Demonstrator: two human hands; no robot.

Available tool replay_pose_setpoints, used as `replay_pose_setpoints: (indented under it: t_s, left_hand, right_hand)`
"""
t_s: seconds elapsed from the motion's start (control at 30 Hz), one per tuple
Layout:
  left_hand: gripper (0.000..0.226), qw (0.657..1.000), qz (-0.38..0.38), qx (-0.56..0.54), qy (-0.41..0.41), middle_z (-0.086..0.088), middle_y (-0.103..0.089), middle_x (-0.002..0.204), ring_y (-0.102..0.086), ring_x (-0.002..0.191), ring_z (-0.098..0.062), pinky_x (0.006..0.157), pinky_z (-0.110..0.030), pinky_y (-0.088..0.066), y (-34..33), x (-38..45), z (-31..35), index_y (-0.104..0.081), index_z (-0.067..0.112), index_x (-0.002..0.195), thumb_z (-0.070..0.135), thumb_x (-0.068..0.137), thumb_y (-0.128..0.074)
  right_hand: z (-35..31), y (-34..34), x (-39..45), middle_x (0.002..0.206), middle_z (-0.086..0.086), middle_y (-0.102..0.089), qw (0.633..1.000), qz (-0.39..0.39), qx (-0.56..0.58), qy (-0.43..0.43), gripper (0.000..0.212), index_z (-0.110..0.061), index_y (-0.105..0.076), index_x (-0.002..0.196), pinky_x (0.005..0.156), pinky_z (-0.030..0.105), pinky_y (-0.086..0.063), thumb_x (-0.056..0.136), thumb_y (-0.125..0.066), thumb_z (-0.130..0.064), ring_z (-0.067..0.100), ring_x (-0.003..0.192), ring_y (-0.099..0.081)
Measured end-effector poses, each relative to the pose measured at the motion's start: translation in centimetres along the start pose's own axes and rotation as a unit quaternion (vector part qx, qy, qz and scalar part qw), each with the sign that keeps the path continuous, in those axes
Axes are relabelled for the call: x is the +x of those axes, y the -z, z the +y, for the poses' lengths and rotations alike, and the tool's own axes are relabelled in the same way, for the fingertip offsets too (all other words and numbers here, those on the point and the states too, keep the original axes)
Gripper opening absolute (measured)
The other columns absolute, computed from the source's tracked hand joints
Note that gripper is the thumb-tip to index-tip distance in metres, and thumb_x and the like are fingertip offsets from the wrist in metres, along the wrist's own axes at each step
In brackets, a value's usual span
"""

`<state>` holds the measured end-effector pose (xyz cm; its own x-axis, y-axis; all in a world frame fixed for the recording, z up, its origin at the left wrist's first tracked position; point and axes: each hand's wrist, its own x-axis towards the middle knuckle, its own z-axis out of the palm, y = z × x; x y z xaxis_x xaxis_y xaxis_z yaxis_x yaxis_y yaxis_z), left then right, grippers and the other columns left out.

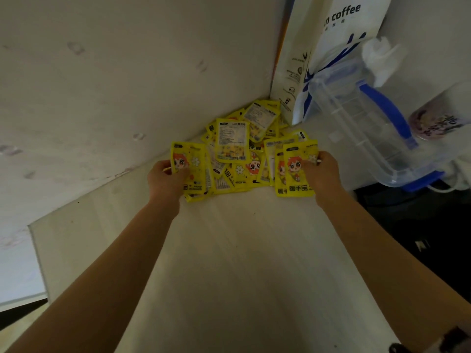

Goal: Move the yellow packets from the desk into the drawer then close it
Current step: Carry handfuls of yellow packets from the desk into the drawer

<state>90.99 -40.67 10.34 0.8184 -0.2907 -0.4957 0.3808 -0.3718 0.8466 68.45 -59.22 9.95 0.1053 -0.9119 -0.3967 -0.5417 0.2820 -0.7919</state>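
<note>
Left hand (167, 178) and right hand (321, 171) each grip yellow packets (233, 146) heaped on desk (242, 250) corner.

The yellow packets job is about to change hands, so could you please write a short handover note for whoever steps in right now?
Left hand: grips a packet at the left edge of the pile.
Right hand: grips a few packets at the right edge.
Yellow packets: all heaped in the far corner of the desk, beside the coffee bag and clear pitcher.
Done: nothing moved out that I can see.
Left: carry every packet to the drawer, which is out of view, then close it.
</note>
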Motion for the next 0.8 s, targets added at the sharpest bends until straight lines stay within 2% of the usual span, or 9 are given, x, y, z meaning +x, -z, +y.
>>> replay_pose_setpoints:
  t_s: [0.17, 0.27, 0.33, 0.43, 0.53, 0.6, 0.67, 0.73, 0.8]
  left_hand:
    - [0.038, 0.998, -0.041, -0.036, 0.008, -0.003, -0.065, 0.091, -0.065, 0.067, -0.021, 0.067, -0.039, -0.055, -1.2, 0.0, 1.8, -0.049, 0.019, 0.105, -0.003, 0.080, -0.067]
    - [0.044, 0.996, -0.082, -0.036, 0.018, -0.004, -0.065, 0.096, -0.066, 0.072, -0.023, 0.066, -0.039, -0.057, -2.9, 0.2, 2.9, -0.054, 0.017, 0.116, -0.004, 0.079, -0.068]
    - [0.036, 0.994, -0.106, -0.014, 0.021, -0.008, -0.069, 0.095, -0.068, 0.074, -0.026, 0.070, -0.044, -0.059, -4.2, 0.6, 3.4, -0.062, 0.012, 0.112, -0.002, 0.079, -0.069]
    - [0.027, 0.990, -0.137, -0.005, 0.027, -0.009, -0.070, 0.085, -0.068, 0.068, -0.023, 0.065, -0.038, -0.060, -6.1, 1.0, 4.1, -0.067, 0.006, 0.107, -0.001, 0.081, -0.068]
    - [0.020, 0.990, -0.141, 0.017, 0.012, -0.006, -0.070, 0.080, -0.068, 0.065, -0.020, 0.064, -0.037, -0.057, -7.7, 1.5, 4.4, -0.068, 0.011, 0.098, 0.001, 0.081, -0.070]
    - [0.018, 0.992, -0.122, 0.035, -0.003, -0.003, -0.068, 0.077, -0.067, 0.067, -0.021, 0.070, -0.039, -0.057, -8.4, 2.0, 4.5, -0.067, 0.017, 0.088, 0.001, 0.079, -0.071]
    - [0.019, 0.993, -0.104, 0.060, -0.016, -0.001, -0.067, 0.074, -0.066, 0.069, -0.021, 0.072, -0.038, -0.056, -8.9, 2.4, 4.4, -0.066, 0.018, 0.087, 0.002, 0.078, -0.072]
    - [0.018, 0.990, -0.094, 0.098, -0.029, 0.000, -0.065, 0.072, -0.064, 0.071, -0.020, 0.073, -0.036, -0.056, -9.3, 2.7, 4.2, -0.067, 0.015, 0.093, 0.004, 0.079, -0.072]
    - [0.019, 0.988, -0.091, 0.124, -0.034, 0.001, -0.064, 0.071, -0.063, 0.074, -0.021, 0.077, -0.038, -0.055, -9.6, 2.8, 4.0, -0.067, 0.013, 0.098, 0.007, 0.080, -0.071]
  right_hand:
    - [0.3, 1.6, -1.0, 0.103, 0.004, -0.060, 0.999, -0.011, 0.051, -0.012, 0.039, -0.014, -0.053, 0.117, 0.071, 0.034, -0.054, 0.082, -0.071, -0.013, 0.020, 0.086, -0.063]
    - [-0.2, 1.7, -0.9, 0.081, 0.002, -0.064, 0.997, -0.053, 0.047, -0.039, 0.026, -0.010, -0.065, 0.106, 0.059, 0.027, -0.052, 0.081, -0.073, -0.014, 0.012, 0.064, -0.060]
    - [-0.7, 1.7, -0.8, 0.077, 0.005, -0.065, 0.993, -0.077, 0.067, -0.064, 0.014, -0.010, -0.069, 0.095, 0.062, 0.031, -0.054, 0.082, -0.072, -0.013, 0.017, 0.064, -0.061]
    - [-1.0, 1.3, 0.0, 0.084, 0.009, -0.068, 0.988, -0.095, 0.090, -0.086, 0.008, -0.014, -0.069, 0.091, 0.060, 0.031, -0.057, 0.083, -0.070, -0.011, 0.023, 0.070, -0.066]
    - [-1.2, 0.7, 1.0, 0.101, 0.019, -0.071, 0.990, -0.083, 0.080, -0.087, 0.012, -0.012, -0.069, 0.095, 0.078, 0.049, -0.058, 0.083, -0.069, -0.012, 0.032, 0.086, -0.068]
    - [-1.2, 0.3, 1.6, 0.094, 0.019, -0.070, 0.993, -0.064, 0.072, -0.074, 0.013, -0.005, -0.069, 0.096, 0.075, 0.047, -0.056, 0.084, -0.066, -0.009, 0.026, 0.074, -0.063]
    - [-1.0, -0.1, 2.2, 0.079, 0.010, -0.064, 0.997, -0.050, 0.037, -0.052, 0.013, -0.001, -0.067, 0.094, 0.068, 0.037, -0.050, 0.084, -0.064, -0.010, 0.020, 0.067, -0.056]
    - [-0.8, -0.4, 2.6, 0.077, 0.007, -0.059, 0.998, -0.041, 0.001, -0.038, 0.018, 0.001, -0.066, 0.093, 0.070, 0.036, -0.047, 0.084, -0.064, -0.014, 0.021, 0.071, -0.054]
    - [-0.6, -0.8, 2.9, 0.081, 0.009, -0.061, 0.998, -0.042, -0.012, -0.037, 0.020, 0.001, -0.066, 0.096, 0.075, 0.037, -0.050, 0.083, -0.065, -0.015, 0.025, 0.077, -0.058]
